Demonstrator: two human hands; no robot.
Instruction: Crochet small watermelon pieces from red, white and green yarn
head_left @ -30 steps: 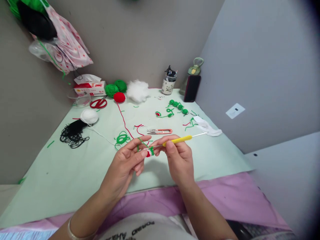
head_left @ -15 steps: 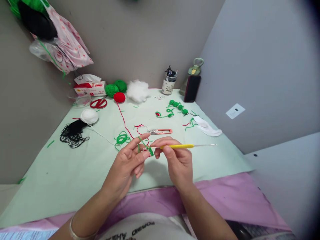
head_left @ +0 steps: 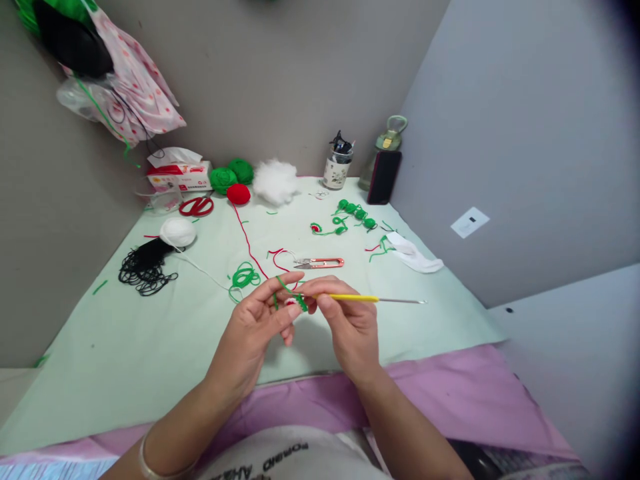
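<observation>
Between thumb and fingers, my left hand (head_left: 255,327) pinches a small crochet piece (head_left: 301,303) with a green edge and some red and white. Green yarn loops over its raised index finger. My right hand (head_left: 350,327) grips a crochet hook (head_left: 353,298) by its yellow handle, the bare metal end pointing right. The hook's working tip is at the piece, mostly hidden by fingers. Loose green yarn (head_left: 245,274) lies just beyond my left hand. Orange thread snips (head_left: 320,263) rest beyond both hands.
Red yarn ball (head_left: 239,195), white yarn ball (head_left: 179,232), black yarn (head_left: 147,267) and red scissors (head_left: 197,207) lie left. White stuffing (head_left: 275,182), a pen jar (head_left: 337,169) and a phone (head_left: 385,177) stand behind. Green crocheted pieces (head_left: 360,214) and white fabric (head_left: 415,253) are right.
My right hand and the hook have shifted slightly left, closer to my left hand. The hook's free end now tilts a little lower.
</observation>
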